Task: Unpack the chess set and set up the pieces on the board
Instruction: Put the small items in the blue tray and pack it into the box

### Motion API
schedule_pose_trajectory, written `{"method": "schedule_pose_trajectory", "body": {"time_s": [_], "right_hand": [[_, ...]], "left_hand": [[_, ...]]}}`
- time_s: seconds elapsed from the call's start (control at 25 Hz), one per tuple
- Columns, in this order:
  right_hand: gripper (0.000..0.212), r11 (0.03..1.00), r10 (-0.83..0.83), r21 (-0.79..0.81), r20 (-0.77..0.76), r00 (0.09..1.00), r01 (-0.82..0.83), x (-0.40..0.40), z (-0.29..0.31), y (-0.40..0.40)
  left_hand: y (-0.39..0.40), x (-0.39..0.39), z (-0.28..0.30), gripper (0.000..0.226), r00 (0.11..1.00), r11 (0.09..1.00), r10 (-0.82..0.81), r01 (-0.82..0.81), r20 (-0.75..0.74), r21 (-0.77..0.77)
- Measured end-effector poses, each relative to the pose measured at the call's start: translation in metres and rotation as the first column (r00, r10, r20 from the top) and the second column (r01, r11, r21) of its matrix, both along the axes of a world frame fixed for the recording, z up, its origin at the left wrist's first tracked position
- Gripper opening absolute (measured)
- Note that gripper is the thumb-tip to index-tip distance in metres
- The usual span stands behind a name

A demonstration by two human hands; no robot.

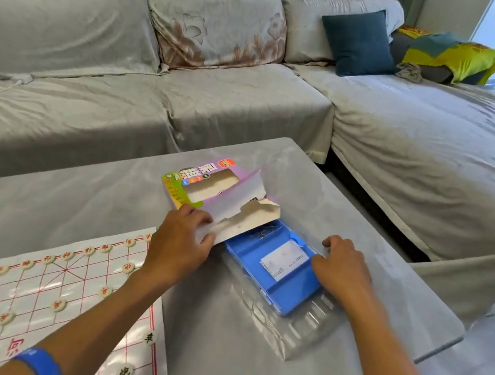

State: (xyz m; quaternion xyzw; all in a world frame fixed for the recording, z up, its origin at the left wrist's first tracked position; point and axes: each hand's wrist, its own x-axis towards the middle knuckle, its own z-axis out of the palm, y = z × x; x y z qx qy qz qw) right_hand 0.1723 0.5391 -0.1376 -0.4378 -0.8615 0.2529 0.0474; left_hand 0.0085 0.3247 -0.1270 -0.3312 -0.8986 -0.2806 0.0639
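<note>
**Blue tray half out of the chess box**

On the grey table the purple cardboard box lies flat, its torn white end flap lifted open toward the person. The left hand grips that flap at the box mouth – fingers curled over the edge, thumb beneath. A blue plastic tray sticks out of the opening, its far end under the flap; a small white paper slip lies in it. The tray sits in a clear plastic blister cover that reaches past it toward the table's near edge.

The right hand holds the tray's right side, fingers bent over the rim of the clear cover (whether the fingertips touch the blue plastic itself cannot be told).

To the left, the paper xiangqi board is spread flat with red grid lines, and round white chess pieces stand on many of its intersections – some with red characters, two near the right edge with dark ones. A blue wristband circles the left wrist. Behind the table runs a grey covered sofa with a dark blue cushion.
</note>
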Motion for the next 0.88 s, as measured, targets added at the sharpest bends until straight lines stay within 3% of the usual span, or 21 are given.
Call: {"method": "schedule_pose_trajectory", "body": {"time_s": [0.2, 0.32, 0.48, 0.56, 0.68, 0.88], "right_hand": [[0.075, 0.979, 0.203, 0.006, 0.121, 0.972, -0.205, -0.006, 0.002, -0.016], [0.08, 0.967, 0.249, -0.078, 0.119, 0.961, -0.241, -0.004, 0.004, -0.009], [0.085, 0.969, 0.203, 0.105, 0.185, 0.962, -0.225, -0.014, -0.001, -0.024], [0.073, 0.969, 0.187, 0.127, 0.183, 0.965, -0.212, -0.02, -0.006, -0.023], [0.033, 0.997, 0.057, -0.038, -0.061, 0.996, -0.06, -0.016, -0.008, -0.008], [0.029, 0.998, 0.034, -0.055, -0.052, 0.998, -0.036, -0.016, -0.006, -0.006]], "left_hand": [[0.005, 0.006, -0.002, 0.038, 0.982, 0.996, 0.044, -0.056, 0.182, 0.062], [0.004, 0.005, -0.001, 0.051, 0.98, 0.999, 0.009, -0.017, 0.198, 0.04], [-0.003, 0.004, -0.002, 0.054, 0.982, 1.0, -0.027, 0.023, 0.186, 0.021], [-0.006, 0.004, -0.004, 0.056, 0.981, 0.999, -0.027, 0.022, 0.19, 0.029], [-0.015, 0.004, -0.005, 0.059, 0.983, 1.0, -0.002, 0.002, 0.183, 0.001], [-0.021, -0.001, -0.005, 0.061, 0.985, 1.0, -0.028, 0.03, 0.168, -0.005]]}}
